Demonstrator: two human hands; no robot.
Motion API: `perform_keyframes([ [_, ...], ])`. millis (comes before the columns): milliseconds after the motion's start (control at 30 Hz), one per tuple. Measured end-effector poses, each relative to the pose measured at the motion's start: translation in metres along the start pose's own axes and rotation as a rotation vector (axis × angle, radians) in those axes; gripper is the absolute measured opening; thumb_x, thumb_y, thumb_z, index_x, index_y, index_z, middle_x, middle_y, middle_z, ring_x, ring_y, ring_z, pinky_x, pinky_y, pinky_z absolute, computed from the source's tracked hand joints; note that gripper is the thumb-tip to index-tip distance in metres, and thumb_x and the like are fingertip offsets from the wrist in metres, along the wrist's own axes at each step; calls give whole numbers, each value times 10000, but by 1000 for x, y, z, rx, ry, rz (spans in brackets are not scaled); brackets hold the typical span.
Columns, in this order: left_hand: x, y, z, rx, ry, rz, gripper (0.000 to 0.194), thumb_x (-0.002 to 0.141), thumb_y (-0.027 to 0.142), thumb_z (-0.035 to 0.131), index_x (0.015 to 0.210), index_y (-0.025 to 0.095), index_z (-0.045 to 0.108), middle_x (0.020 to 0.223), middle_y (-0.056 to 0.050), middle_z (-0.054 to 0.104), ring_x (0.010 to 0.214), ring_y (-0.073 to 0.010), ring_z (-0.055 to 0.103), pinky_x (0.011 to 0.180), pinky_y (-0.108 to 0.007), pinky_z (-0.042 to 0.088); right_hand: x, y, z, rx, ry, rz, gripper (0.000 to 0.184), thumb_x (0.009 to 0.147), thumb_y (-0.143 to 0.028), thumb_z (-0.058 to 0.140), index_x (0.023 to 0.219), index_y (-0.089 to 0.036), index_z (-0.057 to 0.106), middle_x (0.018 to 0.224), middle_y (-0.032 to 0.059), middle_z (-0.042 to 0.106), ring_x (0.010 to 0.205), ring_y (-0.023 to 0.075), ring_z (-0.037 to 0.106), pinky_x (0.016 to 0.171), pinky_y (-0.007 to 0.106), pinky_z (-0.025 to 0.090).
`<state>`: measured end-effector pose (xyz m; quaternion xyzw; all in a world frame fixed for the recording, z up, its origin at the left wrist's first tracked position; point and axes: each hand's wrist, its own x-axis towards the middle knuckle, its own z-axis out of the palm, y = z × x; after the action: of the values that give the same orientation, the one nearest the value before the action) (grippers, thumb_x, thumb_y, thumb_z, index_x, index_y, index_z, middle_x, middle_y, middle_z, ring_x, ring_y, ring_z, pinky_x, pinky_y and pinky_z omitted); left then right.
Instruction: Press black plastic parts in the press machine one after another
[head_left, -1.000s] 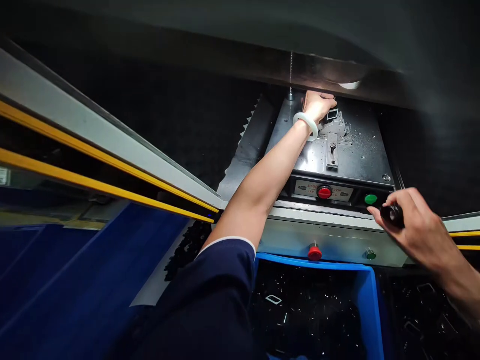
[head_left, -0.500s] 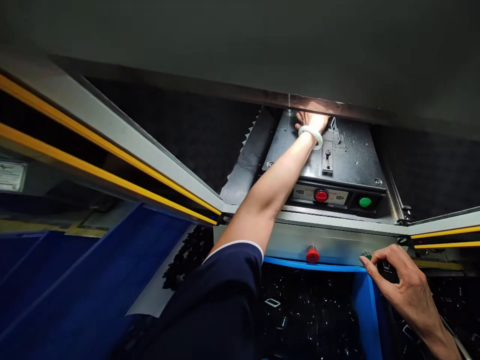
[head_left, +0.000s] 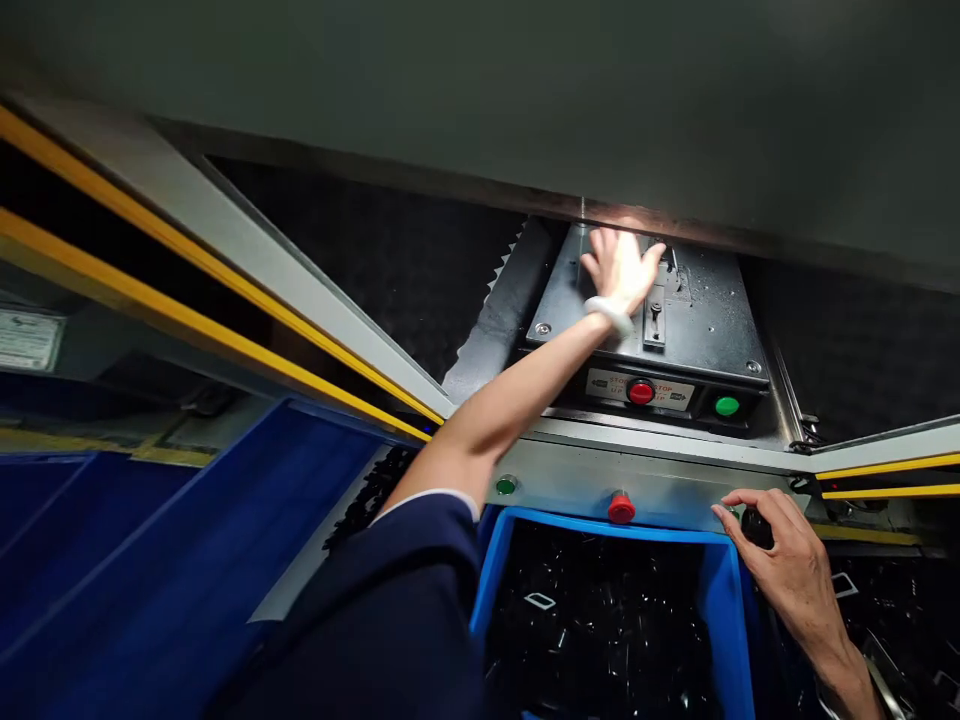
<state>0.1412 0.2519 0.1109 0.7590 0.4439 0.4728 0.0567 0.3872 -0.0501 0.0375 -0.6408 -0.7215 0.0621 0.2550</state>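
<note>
My left hand [head_left: 621, 268], with a white bangle at its wrist, is over the left part of a dark metal plate [head_left: 705, 315]. Its fingers are spread and blurred by motion, with nothing visible in them. Beside its thumb stands a small metal holder [head_left: 673, 270], partly hidden by the hand. A slotted bar with a screw [head_left: 655, 322] lies in front of that. By the machine's front panel [head_left: 570, 485], my right hand [head_left: 791, 570] curls thumb and fingers around a small dark shape I cannot make out, close to a green button mostly covered by the fingertips.
A red button [head_left: 641, 392] and a green button [head_left: 727, 406] are on the plate's base. Another red button [head_left: 621, 507] and green button [head_left: 506, 485] sit on the panel. Below is a blue bin [head_left: 731, 620] of glossy black pieces. Yellow-edged bars [head_left: 225, 270] flank the opening; a dark cover overhangs.
My left hand has drawn back from under the cover and spread its fingers beside the holder. The right hand has shifted slightly left in view, staying by the panel.
</note>
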Motion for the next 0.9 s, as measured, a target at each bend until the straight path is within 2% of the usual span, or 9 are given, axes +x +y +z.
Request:
perform_keyframes([
  [67,-57,9,-31,-2,108,-110,68,984,184,679,975,118,694,1106,-124,700,1101,-249,638,894,-488,525,-8,15,2,-75,16,20,224,1024,-475,609,1051,-273,701,980,30,708,917,228,642,855,371,485],
  [200,-199,20,-101,-34,97,-137,55,980,182,676,987,193,729,915,-35,706,809,-157,634,728,-305,515,-23,47,13,-151,-45,42,246,1030,-445,597,1108,-244,716,1092,53,747,1011,260,655,924,404,492],
  [267,-257,13,-126,27,-79,-221,90,976,232,693,1047,219,747,965,-24,689,747,-136,619,685,-277,505,-24,57,18,-142,-90,59,234,1026,-426,602,1088,-236,723,1083,53,758,997,259,662,905,401,499],
  [333,-293,1,-139,114,-248,-302,180,944,315,742,1108,246,762,1118,-44,643,749,-136,618,660,-271,514,-23,63,19,-116,-131,73,218,1018,-413,609,1047,-234,729,1034,48,762,964,248,670,874,386,504],
  [400,-307,-13,-146,179,-388,-337,264,921,374,760,1167,278,767,1257,-61,582,821,-161,635,680,-282,536,-20,65,19,-98,-169,87,195,1002,-400,625,1021,-239,734,1006,41,760,955,235,678,855,369,501],
  [533,-302,-27,-151,248,-546,-313,286,952,352,704,1230,305,756,1342,-77,561,912,-205,637,772,-330,551,-15,59,19,-179,-194,168,135,968,-367,659,979,-264,746,984,27,752,948,228,680,765,342,462],
  [733,-308,-13,-145,335,-467,-309,293,984,285,658,1269,301,729,1380,-95,573,953,-234,647,895,-414,529,-16,46,23,-165,-127,223,185,990,-395,624,1012,-255,744,1050,45,746,995,230,678,769,346,457],
  [833,-322,9,-143,291,-344,-376,336,988,292,667,1321,256,684,1399,-123,550,1047,-252,644,952,-427,531,-37,58,-3,-198,-78,278,286,989,-497,622,1106,-267,748,1043,95,736,979,279,665,787,407,460],
  [900,-333,31,-144,186,-310,-390,273,997,287,665,1261,223,684,1278,-116,611,1072,-250,639,949,-406,535,-62,72,-32,-184,-64,343,346,971,-552,634,1164,-284,737,1046,157,709,1008,348,637,766,465,437],
])
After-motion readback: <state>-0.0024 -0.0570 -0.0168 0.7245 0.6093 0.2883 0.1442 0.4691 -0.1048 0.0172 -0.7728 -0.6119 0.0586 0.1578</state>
